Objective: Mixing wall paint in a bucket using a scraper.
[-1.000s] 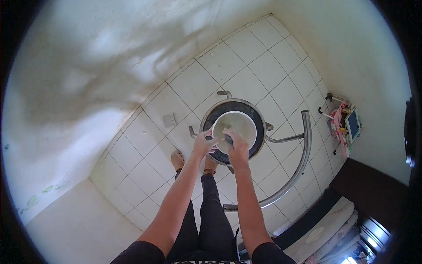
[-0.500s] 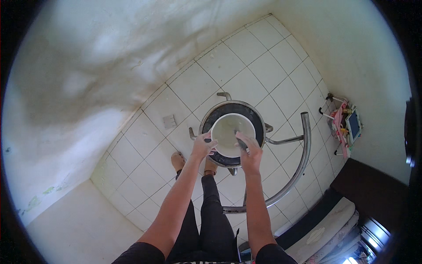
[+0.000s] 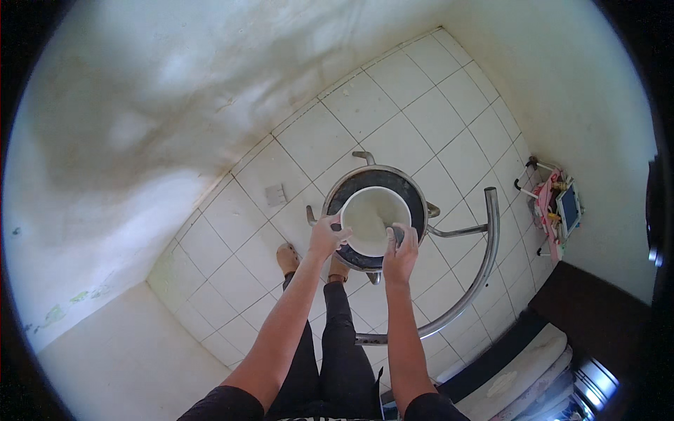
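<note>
A round, smooth-walled white bowl is set near the middle of a round stool seat, so that a ring of the dark, dull surface is left showing between the bowl and the seat's edge. The seat is bordered by a band of shiny metal, and bent tubular feet are seen poking out beyond its far and left edges. From the right edge, a bracket is run out to a long curved metal tube, which is swept round toward the near side. In the bowl, a pale, cloudy mass is held, its surface marked by a faint ridge; whether it is thick or runny cannot be told.

The bowl is placed between the two hands, which are kept apart. Its left rim is gripped by the left hand, with the fingers bent around it above the seat's left edge. A small dark tool is clasped in the right hand at the bowl's near right rim; its lower end cannot be made out clearly. Both hands are dusted with something whitish. Beneath the stool, the floor is laid with glossy white square tiles, on which a flat grey square piece is seen to the left.
</note>
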Demonstrator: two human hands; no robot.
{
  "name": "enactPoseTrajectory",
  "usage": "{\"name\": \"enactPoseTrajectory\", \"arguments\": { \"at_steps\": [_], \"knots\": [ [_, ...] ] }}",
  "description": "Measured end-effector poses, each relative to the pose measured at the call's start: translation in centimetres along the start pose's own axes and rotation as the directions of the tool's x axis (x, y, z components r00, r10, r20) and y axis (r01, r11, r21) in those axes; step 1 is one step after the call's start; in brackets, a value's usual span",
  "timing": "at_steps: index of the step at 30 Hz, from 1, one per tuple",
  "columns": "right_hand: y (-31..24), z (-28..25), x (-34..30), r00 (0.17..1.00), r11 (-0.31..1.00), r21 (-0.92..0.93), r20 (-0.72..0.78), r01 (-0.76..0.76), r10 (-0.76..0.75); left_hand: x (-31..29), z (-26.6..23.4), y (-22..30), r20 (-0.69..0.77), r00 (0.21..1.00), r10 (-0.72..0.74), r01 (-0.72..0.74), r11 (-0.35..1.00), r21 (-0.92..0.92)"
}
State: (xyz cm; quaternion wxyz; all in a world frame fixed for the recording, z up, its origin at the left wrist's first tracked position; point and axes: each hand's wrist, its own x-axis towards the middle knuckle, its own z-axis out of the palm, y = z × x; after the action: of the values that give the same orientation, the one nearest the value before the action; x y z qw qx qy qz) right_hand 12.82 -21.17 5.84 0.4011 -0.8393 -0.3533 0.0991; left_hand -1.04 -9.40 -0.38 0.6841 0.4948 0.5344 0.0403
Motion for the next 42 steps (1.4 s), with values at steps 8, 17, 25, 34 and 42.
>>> {"name": "enactPoseTrajectory", "arguments": {
  "at_steps": [8, 17, 25, 34, 42],
  "knots": [
    [-1.7, 2.3, -1.5, 0.979, 0.989, -0.048, -0.155, -0.141, 0.132, 0.4, 0.0, -0.5, -0.029, 0.999, -0.034, 0.035, 0.998, 0.043],
    [-3.4, 4.2, -1.5, 0.986, 0.986, 0.033, -0.018, -0.164, 0.164, -0.2, -0.3, 1.1, 0.039, 0.999, 0.019, -0.022, 0.996, 0.086],
    [-2.2, 2.9, 2.0, 0.928, 0.930, 0.250, -0.189, -0.270, 0.320, -0.3, -0.5, 0.6, 0.013, 0.999, -0.050, 0.051, 0.999, -0.005],
    [-1.5, 4.6, 1.9, 0.987, 0.977, 0.153, -0.024, -0.151, 0.156, 0.1, 0.1, 0.1, -0.001, 0.998, -0.055, 0.055, 0.998, -0.010],
    [-2.3, 5.1, 1.2, 0.936, 0.925, 0.186, -0.058, -0.330, 0.346, -0.3, -0.2, 1.2, 0.030, 0.998, -0.053, 0.052, 0.998, 0.021]
  ]
}}
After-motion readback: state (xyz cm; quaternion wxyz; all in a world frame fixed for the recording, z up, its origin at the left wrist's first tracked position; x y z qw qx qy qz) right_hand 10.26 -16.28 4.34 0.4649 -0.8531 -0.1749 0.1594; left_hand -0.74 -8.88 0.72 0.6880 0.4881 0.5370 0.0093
